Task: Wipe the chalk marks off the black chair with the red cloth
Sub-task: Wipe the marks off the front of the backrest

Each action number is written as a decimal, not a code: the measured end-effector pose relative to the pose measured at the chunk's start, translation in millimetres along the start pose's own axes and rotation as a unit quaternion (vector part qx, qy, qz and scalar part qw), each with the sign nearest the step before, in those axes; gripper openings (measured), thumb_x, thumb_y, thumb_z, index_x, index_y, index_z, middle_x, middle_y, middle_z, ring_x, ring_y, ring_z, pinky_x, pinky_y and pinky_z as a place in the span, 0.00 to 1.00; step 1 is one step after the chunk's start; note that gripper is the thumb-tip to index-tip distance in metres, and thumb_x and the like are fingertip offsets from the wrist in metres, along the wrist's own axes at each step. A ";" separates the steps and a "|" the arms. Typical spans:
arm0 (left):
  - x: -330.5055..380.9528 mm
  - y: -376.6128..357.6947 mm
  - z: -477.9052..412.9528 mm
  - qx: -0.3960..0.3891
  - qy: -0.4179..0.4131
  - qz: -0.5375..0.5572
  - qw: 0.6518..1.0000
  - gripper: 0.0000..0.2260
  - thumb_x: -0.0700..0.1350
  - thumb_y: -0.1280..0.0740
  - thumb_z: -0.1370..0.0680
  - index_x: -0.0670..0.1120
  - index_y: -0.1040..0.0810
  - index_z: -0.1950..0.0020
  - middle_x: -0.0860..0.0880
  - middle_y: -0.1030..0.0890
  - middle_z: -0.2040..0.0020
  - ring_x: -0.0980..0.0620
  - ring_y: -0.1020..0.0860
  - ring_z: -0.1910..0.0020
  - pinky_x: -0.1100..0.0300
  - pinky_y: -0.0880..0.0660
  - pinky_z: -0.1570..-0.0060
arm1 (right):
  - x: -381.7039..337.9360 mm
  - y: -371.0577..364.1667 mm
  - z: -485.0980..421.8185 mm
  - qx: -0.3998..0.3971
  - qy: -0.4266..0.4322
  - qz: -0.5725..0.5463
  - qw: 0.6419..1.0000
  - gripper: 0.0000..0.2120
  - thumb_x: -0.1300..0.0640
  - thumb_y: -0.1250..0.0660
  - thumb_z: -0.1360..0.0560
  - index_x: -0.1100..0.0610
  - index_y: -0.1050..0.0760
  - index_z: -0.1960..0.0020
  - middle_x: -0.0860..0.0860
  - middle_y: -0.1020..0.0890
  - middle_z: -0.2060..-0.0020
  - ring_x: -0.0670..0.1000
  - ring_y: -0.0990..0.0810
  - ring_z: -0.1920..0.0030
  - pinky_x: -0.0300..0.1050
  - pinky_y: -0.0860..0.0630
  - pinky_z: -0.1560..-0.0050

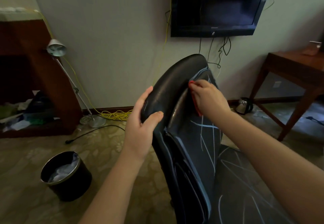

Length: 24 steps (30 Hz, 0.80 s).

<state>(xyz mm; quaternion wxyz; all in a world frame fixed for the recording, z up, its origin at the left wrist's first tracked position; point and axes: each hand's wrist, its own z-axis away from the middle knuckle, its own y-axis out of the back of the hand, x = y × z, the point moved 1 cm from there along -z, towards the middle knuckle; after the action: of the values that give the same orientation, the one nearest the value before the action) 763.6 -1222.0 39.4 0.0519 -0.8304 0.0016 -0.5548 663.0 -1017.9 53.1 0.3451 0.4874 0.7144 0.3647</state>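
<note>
Underfoot, nearest, tan carpet with a pale leaf pattern. Near left on it, a round black bin with a metal rim, white paper inside. Farther left, a black cord across the floor, then a coil of yellow cable by the skirting and a tilted floor lamp beside a dark wood shelf unit with clutter in its low bay. Far right, a steel kettle on the floor next to a wooden table. Beyond all, a pale wall with a dark TV hung high, wires dangling beneath.

Centre to near right, the chair: back leaning, long axis from near right up and away, padded top toward the wall, marked face turned right. Black, smooth and glossy on the top roll, duller lower down. Pale chalk marks in crossing straight lines over the back and the seat part at near right; pale piping along the seams.

Left hand clasped round the near end of the top roll, thumb on the near side, fingers curled over the far side. Right hand in the crease just right of the roll, fingers curled on the cloth and pressing it to the chair; cloth mostly hidden, red edges showing at the fingertips and below the heel of the hand.
</note>
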 end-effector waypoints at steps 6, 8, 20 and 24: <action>1.5 -0.2 -2.7 0.001 -0.006 -0.004 1.000 0.28 0.43 0.34 0.29 0.52 0.28 0.29 0.57 0.20 0.41 0.59 0.20 0.43 0.66 0.24 0.46 | 28.1 -10.4 -53.1 -0.001 -0.072 -0.062 0.996 0.16 0.59 0.41 0.18 0.59 0.24 0.32 0.57 0.26 0.33 0.59 0.27 0.35 0.48 0.30 0.35; 2.9 -0.2 0.8 0.006 -0.010 -0.001 1.000 0.28 0.43 0.34 0.29 0.51 0.28 0.29 0.56 0.20 0.40 0.60 0.20 0.43 0.68 0.25 0.48 | 18.9 -5.6 -47.9 0.008 -0.060 -0.084 0.995 0.14 0.60 0.39 0.19 0.59 0.21 0.36 0.56 0.23 0.36 0.58 0.25 0.37 0.46 0.31 0.36; 9.7 -1.9 20.1 0.005 -0.008 -0.001 1.000 0.24 0.40 0.31 0.25 0.58 0.27 0.32 0.56 0.20 0.40 0.60 0.19 0.46 0.69 0.23 0.52 | 19.2 3.4 -31.7 0.001 -0.042 -0.079 0.996 0.14 0.58 0.39 0.18 0.55 0.22 0.34 0.54 0.22 0.37 0.56 0.24 0.37 0.48 0.30 0.36; 15.2 0.2 19.0 -0.005 0.012 -0.015 1.000 0.24 0.34 0.34 0.22 0.57 0.28 0.31 0.56 0.21 0.40 0.62 0.20 0.47 0.69 0.23 0.52 | 8.7 3.8 -36.7 0.008 -0.135 -0.199 0.971 0.13 0.57 0.36 0.19 0.53 0.20 0.37 0.52 0.18 0.42 0.49 0.20 0.52 0.35 0.28 0.54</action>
<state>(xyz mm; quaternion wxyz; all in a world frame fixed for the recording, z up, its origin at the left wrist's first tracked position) 787.0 -1221.5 46.3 0.0393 -0.8238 -0.0073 -0.5654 631.1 -1015.4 73.3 0.5003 0.3832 0.7465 0.2135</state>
